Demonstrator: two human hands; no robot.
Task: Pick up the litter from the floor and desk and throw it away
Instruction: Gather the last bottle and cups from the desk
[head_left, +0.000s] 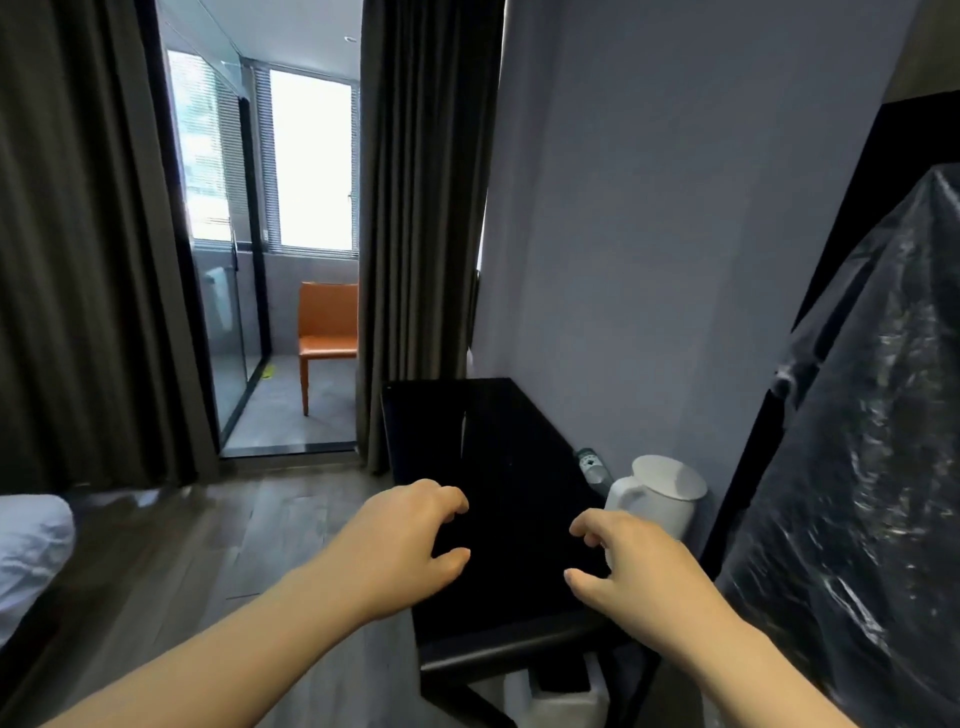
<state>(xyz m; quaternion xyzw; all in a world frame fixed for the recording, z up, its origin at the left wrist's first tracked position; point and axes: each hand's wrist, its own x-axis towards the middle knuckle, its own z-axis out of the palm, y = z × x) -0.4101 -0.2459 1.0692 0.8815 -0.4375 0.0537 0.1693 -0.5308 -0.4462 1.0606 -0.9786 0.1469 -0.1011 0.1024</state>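
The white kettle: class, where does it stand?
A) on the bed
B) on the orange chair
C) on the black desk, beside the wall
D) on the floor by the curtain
C: the white kettle stands on the black desk next to the wall, just beyond the right hand.

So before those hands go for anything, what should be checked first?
1. Left hand free: ok, holds nothing.
2. Right hand free: ok, holds nothing.
3. Litter on the black desk: cannot tell; its dark top shows none plainly.
4. Small bottle behind the white kettle, litter or not: cannot tell.
5. Right hand clear of the kettle: cannot tell; they overlap in view.
6. Clear plastic bag at right open for rubbish: cannot tell.
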